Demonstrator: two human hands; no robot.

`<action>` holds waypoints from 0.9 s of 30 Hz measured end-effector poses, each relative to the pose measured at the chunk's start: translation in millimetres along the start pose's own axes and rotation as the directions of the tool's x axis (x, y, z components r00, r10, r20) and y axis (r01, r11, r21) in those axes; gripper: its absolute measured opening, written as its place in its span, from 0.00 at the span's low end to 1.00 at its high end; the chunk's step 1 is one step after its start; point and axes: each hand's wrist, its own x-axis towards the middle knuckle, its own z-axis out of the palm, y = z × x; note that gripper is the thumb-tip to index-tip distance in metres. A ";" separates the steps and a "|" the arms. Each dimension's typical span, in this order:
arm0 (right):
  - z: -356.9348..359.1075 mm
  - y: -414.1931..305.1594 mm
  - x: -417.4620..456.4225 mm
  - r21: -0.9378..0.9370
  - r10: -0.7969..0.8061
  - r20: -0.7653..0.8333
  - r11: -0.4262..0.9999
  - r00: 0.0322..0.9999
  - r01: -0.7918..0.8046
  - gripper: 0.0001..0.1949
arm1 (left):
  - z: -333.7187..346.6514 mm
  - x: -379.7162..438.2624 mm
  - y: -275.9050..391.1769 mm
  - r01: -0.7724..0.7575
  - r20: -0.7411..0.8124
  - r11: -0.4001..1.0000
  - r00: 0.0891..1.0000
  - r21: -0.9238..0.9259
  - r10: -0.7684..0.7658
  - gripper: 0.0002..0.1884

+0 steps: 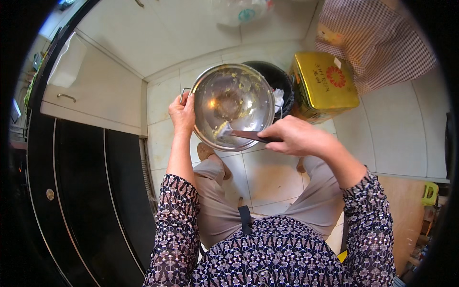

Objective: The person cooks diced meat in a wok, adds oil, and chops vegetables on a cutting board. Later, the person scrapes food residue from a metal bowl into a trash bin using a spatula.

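Note:
A round stainless steel pan (247,123) with two loop handles hangs tilted in front of me, its inside facing me. Yellowish scraps and smears cling to its walls. My left hand (183,113) grips the pan at its left handle and rim. In my right hand (292,136) is a dark brown-handled utensil (247,134), held over the lower right rim. The utensil's pale head (225,130) is inside the pan near the lower wall, with yellow bits on it. Blur hides what kind of utensil it is.
Partly behind the pan, a black-lined bin (288,80) holds white crumpled waste (278,98). Beside it stands a gold tin (326,82). A checked cloth (380,46) hangs at upper right. Pale cabinets (111,86) and black panels (79,179) flank the left. Tiled floor (269,172) lies below.

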 end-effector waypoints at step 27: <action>45.6 17.8 1.8 0.091 -0.125 -0.206 0.985 0.971 0.146 0.17 | -10.4 -5.7 6.1 0.008 -0.050 1.000 0.999 -0.020 -0.009 0.10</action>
